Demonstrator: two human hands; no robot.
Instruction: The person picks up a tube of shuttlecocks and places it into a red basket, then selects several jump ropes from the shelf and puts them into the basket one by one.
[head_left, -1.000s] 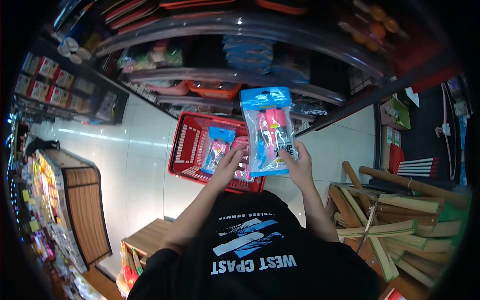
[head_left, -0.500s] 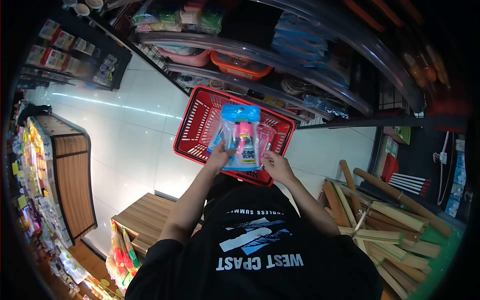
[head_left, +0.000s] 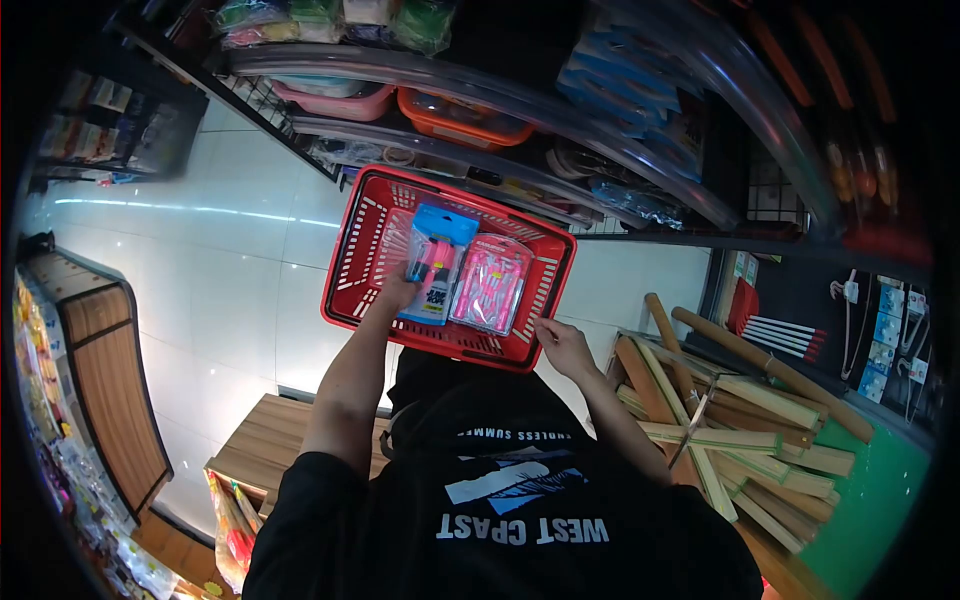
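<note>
inside the red slotted plastic basket (head_left: 352,300), the clear plastic jump rope pouch with a blue top (head_left: 440,290) lies left of the basket's middle, directly by the left hand (head_left: 398,290), which grips its left edge. the clear pack of pink items (head_left: 490,290) sits just right of it in the basket. the right hand (head_left: 566,348) is curled at the basket's right near corner; whether it grips the rim, i cannot tell.

Glare streaks the floor (head_left: 235,275); dark edges warp.
</note>
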